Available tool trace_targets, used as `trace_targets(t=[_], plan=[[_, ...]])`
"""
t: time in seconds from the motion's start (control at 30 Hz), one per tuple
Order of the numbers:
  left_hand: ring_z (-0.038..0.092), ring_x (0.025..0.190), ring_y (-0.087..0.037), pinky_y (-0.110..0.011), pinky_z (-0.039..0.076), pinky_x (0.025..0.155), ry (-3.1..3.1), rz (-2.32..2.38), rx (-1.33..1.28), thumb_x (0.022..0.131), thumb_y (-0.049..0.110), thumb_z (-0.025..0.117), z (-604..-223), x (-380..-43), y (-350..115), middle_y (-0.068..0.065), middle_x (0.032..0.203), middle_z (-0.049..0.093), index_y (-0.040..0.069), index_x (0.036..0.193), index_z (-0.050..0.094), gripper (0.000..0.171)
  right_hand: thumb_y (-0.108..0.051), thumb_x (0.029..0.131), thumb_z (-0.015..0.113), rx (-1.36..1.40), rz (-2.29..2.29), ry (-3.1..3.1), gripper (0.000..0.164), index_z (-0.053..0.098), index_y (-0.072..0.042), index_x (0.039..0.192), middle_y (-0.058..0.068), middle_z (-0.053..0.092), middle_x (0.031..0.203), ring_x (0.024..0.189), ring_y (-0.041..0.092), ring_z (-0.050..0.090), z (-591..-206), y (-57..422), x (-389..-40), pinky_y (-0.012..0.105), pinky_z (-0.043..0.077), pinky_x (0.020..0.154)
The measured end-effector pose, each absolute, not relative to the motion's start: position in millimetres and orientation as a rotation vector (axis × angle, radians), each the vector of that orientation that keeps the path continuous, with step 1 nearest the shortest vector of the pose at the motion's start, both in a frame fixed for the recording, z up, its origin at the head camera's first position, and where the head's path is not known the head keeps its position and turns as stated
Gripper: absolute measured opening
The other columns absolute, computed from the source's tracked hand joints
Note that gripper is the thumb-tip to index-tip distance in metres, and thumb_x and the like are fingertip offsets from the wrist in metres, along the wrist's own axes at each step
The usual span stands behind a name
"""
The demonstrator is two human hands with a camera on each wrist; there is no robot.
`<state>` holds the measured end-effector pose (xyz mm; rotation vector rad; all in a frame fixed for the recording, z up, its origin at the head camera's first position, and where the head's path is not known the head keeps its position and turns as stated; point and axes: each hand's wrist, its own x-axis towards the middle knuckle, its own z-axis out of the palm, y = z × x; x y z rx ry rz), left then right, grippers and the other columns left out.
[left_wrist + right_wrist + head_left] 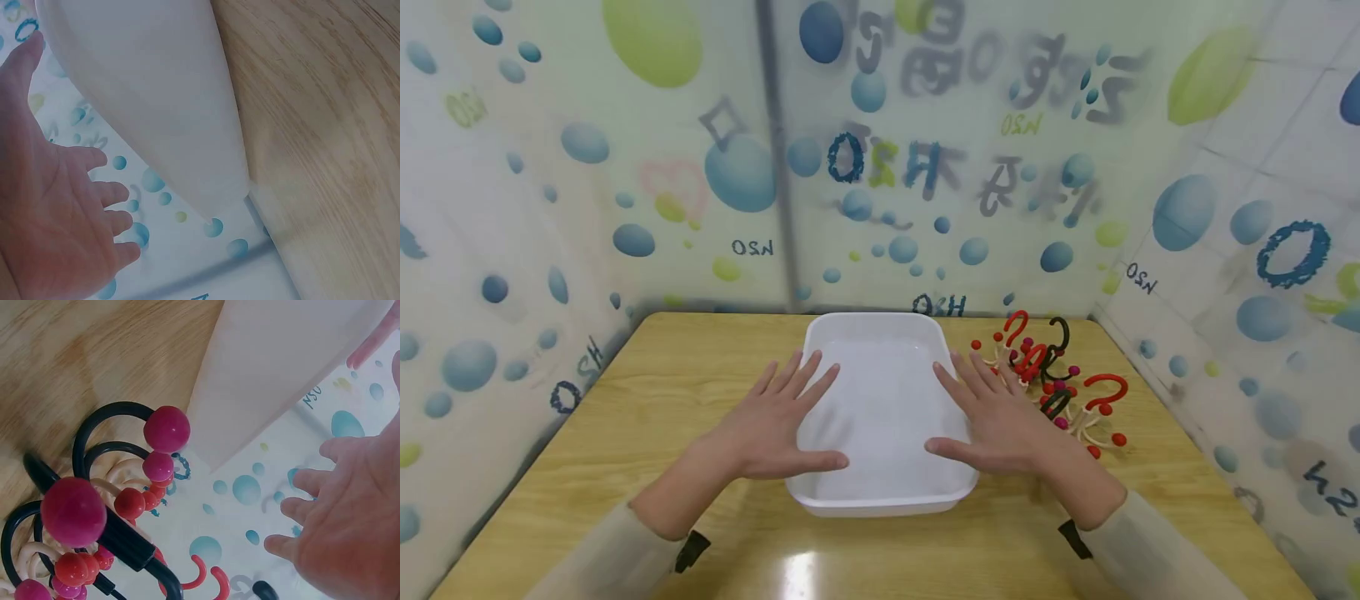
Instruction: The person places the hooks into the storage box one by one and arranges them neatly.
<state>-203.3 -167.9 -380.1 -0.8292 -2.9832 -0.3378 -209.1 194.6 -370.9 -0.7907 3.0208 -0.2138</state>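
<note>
A white rectangular tray lies on the wooden table in front of me. Over its left rim is my left hand, fingers straight and spread, holding nothing. My right hand mirrors it over the right rim, palm down and also holding nothing. Both wrist views show the palms apart from the tray's outer wall. Just right of the right hand lies a cluster of hook-shaped items, red and black, with several curved prongs tipped by red and magenta balls. The right forearm hides part of them.
The wooden table extends on both sides of the tray. Behind and beside it stand pale walls with blue and green dots and lettering.
</note>
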Motion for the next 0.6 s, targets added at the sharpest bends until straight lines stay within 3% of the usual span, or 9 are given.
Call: trace_targets(t=[0.17,0.27,0.43,0.6], plan=[[0.007,0.173,-0.042,-0.068,0.01,0.136,-2.977,-0.348,-0.824,0.088,0.09,0.061,-380.3,-202.1,-169.5,-0.013,0.187,0.01,0.022,0.177,0.021,0.119,-0.086,0.096,0.052,-0.778,-0.222,3.026,0.106,0.021,-0.025,0.177,0.01,0.009,0.187,0.172,0.044,0.008,-369.1,196.9,-205.7,0.073,0.003,0.135],[0.011,0.172,-0.044,-0.068,0.013,0.136,-2.948,-0.387,-0.828,0.092,0.086,0.061,-380.6,-203.0,-172.7,-0.015,0.186,0.012,0.02,0.177,0.021,0.115,-0.083,0.097,0.056,-0.813,-0.264,3.052,0.103,0.027,-0.023,0.176,0.012,0.022,0.185,0.171,0.042,0.02,-365.4,199.6,-203.7,0.072,0.013,0.135],[0.028,0.167,-0.046,-0.068,0.033,0.129,-2.91,-0.601,-0.806,0.099,0.071,0.067,-378.7,-205.6,-188.3,-0.018,0.183,0.024,0.017,0.177,0.023,0.104,-0.057,0.104,0.071,-0.857,-0.472,3.157,0.072,0.053,-0.021,0.164,0.01,0.059,0.164,0.154,0.041,0.052,-348.9,210.4,-198.6,0.069,0.042,0.124],[0.038,0.162,-0.046,-0.07,0.041,0.123,-2.926,-0.814,-0.793,0.101,0.063,0.073,-378.8,-205.2,-211.5,-0.017,0.178,0.035,0.018,0.175,0.028,0.097,-0.029,0.104,0.077,-0.961,-0.685,3.258,0.044,0.07,-0.016,0.146,0.007,0.075,0.141,0.131,0.036,0.069,-331.0,234.3,-193.4,0.062,0.06,0.105]])
